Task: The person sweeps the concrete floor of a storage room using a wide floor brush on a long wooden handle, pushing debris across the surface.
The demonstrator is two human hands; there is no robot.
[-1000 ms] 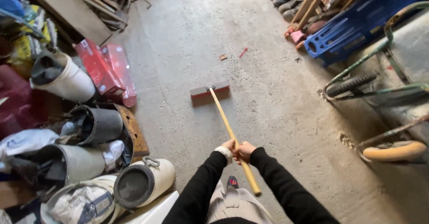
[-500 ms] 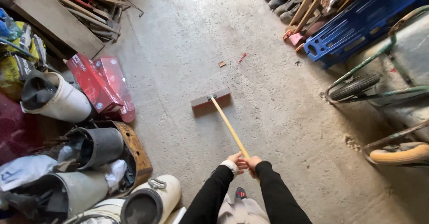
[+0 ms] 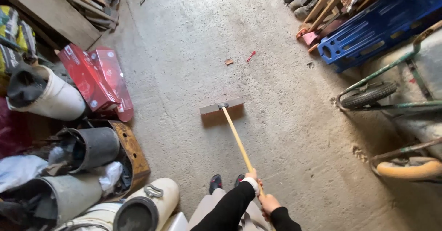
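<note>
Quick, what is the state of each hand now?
Left hand: closed around the wooden broom handle, higher up.
Right hand: closed around the same handle, near its end.

— Where does the broom head [image 3: 222, 106] sit?

— On the floor [image 3: 184, 51], well ahead of both hands. The handle [image 3: 237, 139] runs back to the left hand [image 3: 252, 175], and the right hand [image 3: 268, 204] grips just behind it.

— And to the sides?

— Left of the hands lie tipped buckets [image 3: 92, 146] with flat boxes [image 3: 94, 81] beyond. Right stands a wheelbarrow [image 3: 396, 93], a pallet [image 3: 377, 26] farther ahead. Small scraps [image 3: 229, 62] lie beyond the broom head.
</note>
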